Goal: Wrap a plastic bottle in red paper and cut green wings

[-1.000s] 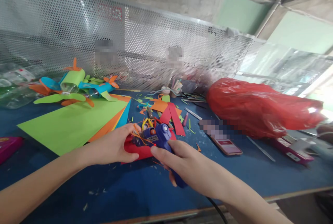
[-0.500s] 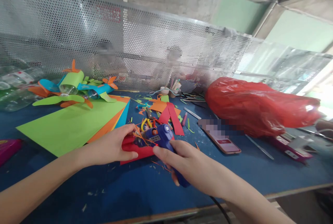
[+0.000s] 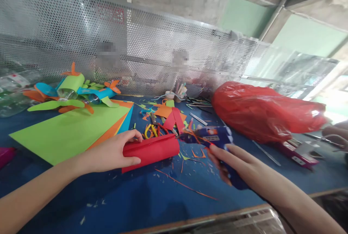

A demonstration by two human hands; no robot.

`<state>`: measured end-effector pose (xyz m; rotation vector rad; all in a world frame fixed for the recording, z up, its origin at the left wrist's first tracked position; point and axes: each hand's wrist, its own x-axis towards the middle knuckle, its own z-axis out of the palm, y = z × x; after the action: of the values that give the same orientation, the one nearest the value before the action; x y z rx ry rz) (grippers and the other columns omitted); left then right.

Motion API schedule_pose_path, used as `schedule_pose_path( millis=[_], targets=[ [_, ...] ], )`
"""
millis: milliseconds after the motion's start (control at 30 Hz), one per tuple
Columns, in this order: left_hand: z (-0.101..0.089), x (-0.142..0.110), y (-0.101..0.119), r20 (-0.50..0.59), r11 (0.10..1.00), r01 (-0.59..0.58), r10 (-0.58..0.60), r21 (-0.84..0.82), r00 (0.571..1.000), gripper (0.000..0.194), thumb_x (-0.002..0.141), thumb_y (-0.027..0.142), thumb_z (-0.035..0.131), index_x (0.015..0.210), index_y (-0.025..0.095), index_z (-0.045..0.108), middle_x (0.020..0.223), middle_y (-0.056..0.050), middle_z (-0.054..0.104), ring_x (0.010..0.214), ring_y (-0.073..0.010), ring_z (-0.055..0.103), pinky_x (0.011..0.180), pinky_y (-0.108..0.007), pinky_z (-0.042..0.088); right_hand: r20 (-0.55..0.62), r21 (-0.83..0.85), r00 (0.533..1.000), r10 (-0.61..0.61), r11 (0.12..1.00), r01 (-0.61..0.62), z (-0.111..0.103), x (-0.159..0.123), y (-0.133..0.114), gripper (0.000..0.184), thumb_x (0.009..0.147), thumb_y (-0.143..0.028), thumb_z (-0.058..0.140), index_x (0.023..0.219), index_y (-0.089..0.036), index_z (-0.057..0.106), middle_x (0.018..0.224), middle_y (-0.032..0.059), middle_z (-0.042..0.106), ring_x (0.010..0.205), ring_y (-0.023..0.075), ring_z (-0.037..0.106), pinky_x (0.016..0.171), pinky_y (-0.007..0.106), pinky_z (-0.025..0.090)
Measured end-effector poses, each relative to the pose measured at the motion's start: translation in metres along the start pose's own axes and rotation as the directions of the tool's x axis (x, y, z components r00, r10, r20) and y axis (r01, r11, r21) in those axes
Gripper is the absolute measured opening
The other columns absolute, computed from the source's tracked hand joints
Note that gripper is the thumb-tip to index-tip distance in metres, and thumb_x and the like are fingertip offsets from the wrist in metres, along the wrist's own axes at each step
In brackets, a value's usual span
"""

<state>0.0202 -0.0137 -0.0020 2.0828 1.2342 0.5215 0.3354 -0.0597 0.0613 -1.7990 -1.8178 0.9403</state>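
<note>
A rolled sheet of red paper (image 3: 156,150) lies on the blue tabletop, its loose long edge uppermost. My left hand (image 3: 118,151) grips its left end, thumb in front and fingers behind. In my right hand (image 3: 239,163) is a blue hot glue gun (image 3: 214,136), held by its handle with the nozzle pointing left, close to the roll's right end. Orange strands cling around the nozzle. Whether the tip touches the paper I cannot tell. Behind the roll lie yellow-handled scissors (image 3: 150,131) and red paper strips (image 3: 178,120).
Coloured paper sheets (image 3: 67,129) lie at left, with paper-and-bottle models (image 3: 72,87) behind them. Clear plastic bottles (image 3: 13,92) stand far left. A red plastic bag (image 3: 261,111) fills the back right. A perforated metal screen (image 3: 163,45) runs along the back.
My right hand has drawn the glue gun rightward from over the red paper to beyond its right end. More of the red roll shows now. My left hand stays on it.
</note>
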Motion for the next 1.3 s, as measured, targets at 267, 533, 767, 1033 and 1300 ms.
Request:
schedule_pose_path(
  millis=[267, 533, 767, 1033, 1300],
  targets=[
    [-0.001, 0.0, 0.003, 0.015, 1.0, -0.005, 0.005, 0.003, 1.0, 0.036, 0.077, 0.038, 0.064, 0.107, 0.027, 0.049, 0.124, -0.005, 0.057, 0.114, -0.0249, 0.056, 0.093, -0.036, 0.046, -0.224, -0.598, 0.898, -0.379, 0.781, 0.181, 0.024, 0.046, 0.073, 0.027, 0.089, -0.044, 0.042, 0.088, -0.02, 0.054, 0.094, 0.0132, 0.059, 0.088, 0.0286, 0.061, 0.079, 0.042, 0.048],
    [0.001, 0.0, -0.003, -0.012, 0.999, -0.015, 0.015, 0.044, 1.0, 0.037, 0.078, 0.039, 0.063, 0.112, 0.029, 0.049, 0.127, -0.004, 0.055, 0.119, -0.0263, 0.052, 0.099, -0.04, 0.042, -0.126, -0.615, 0.912, -0.39, 0.752, 0.236, 0.023, 0.057, 0.078, 0.041, 0.082, -0.045, 0.06, 0.112, -0.016, 0.056, 0.114, 0.0183, 0.058, 0.113, 0.0351, 0.055, 0.096, 0.051, 0.043],
    [0.002, -0.002, -0.002, -0.02, 0.999, -0.022, 0.023, 0.044, 1.0, 0.037, 0.077, 0.038, 0.065, 0.11, 0.029, 0.05, 0.124, -0.003, 0.057, 0.116, -0.0248, 0.055, 0.096, -0.036, 0.045, 0.068, -0.283, 0.764, -0.641, 0.722, 0.631, 0.036, 0.066, 0.005, 0.082, 0.075, -0.04, 0.072, 0.144, -0.028, 0.03, 0.15, 0.0092, 0.032, 0.138, 0.0251, 0.031, 0.113, 0.043, 0.029],
    [0.002, -0.001, -0.007, -0.03, 1.0, -0.018, 0.018, -0.003, 0.999, 0.037, 0.076, 0.038, 0.067, 0.108, 0.029, 0.051, 0.124, -0.003, 0.057, 0.117, -0.0259, 0.054, 0.096, -0.039, 0.045, 0.365, 0.134, 0.762, -0.535, 0.84, 0.526, 0.046, 0.105, 0.003, 0.088, 0.067, -0.037, 0.079, 0.141, -0.02, 0.034, 0.134, 0.0131, 0.053, 0.119, 0.0222, 0.054, 0.102, 0.036, 0.041],
    [0.002, -0.001, -0.005, -0.059, 0.999, 0.014, -0.012, 0.031, 0.998, 0.042, 0.076, 0.04, 0.068, 0.113, 0.033, 0.05, 0.126, 0.001, 0.056, 0.118, -0.0236, 0.053, 0.099, -0.036, 0.043, 0.242, 0.114, 0.768, -0.593, 0.804, 0.584, 0.052, 0.102, 0.01, 0.066, 0.065, -0.038, 0.081, 0.123, -0.02, 0.057, 0.123, 0.007, 0.062, 0.112, 0.0223, 0.058, 0.098, 0.034, 0.043]
  ],
)
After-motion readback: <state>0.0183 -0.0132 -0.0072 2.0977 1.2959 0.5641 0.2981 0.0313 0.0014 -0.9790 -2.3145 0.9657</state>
